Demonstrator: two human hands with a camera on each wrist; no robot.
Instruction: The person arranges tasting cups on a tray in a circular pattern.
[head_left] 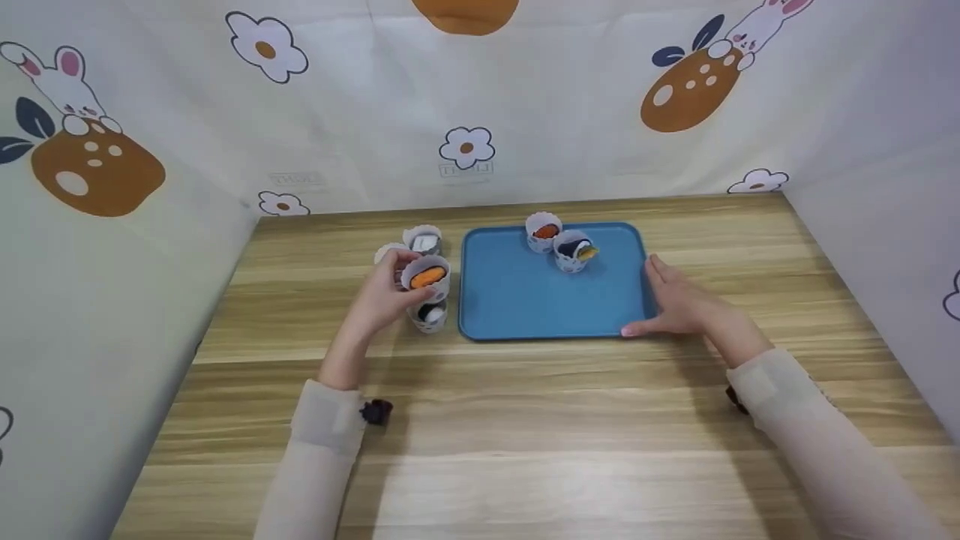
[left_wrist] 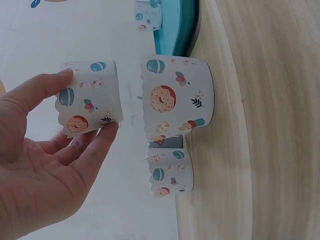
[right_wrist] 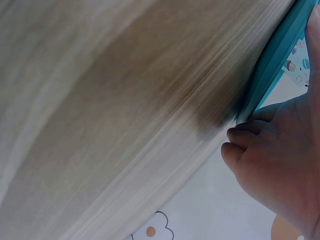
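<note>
Left hand point(head_left: 386, 296) pinching paper cup point(head_left: 427, 277) with orange piece, lifted clear of neighbouring cups point(head_left: 429, 315) on counter point(head_left: 525, 420). Right hand point(head_left: 675, 300) flat, fingers straight, steadying blue tray point(head_left: 525, 300) edge.

Two cups point(head_left: 559, 241) are set in the tray point(head_left: 525, 300) at its far edge. Left of the tray, four cups point(head_left: 426, 279) are clustered on the table point(head_left: 525, 420).
</note>
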